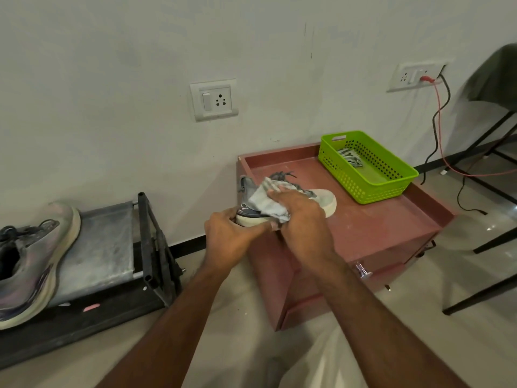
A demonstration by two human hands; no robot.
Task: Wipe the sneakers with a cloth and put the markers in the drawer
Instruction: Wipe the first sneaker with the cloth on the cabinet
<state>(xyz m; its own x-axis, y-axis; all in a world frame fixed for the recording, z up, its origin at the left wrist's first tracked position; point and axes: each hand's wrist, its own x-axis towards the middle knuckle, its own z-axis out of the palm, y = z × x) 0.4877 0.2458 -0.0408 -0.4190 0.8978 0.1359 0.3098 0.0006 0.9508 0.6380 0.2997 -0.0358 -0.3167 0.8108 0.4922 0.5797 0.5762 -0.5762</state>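
Wiping is under way in the head view: the right hand presses a grey cloth against the side of a sneaker on top of the red cabinet, fingers curled round the cloth, while the left hand grips the shoe's heel end to steady it. The second sneaker sits well apart on a low rack at the left — whether it is already wiped cannot be told. No markers are clearly visible; something lies in the green basket, too small to identify. The drawer looks shut, so the marker part seems not yet begun.
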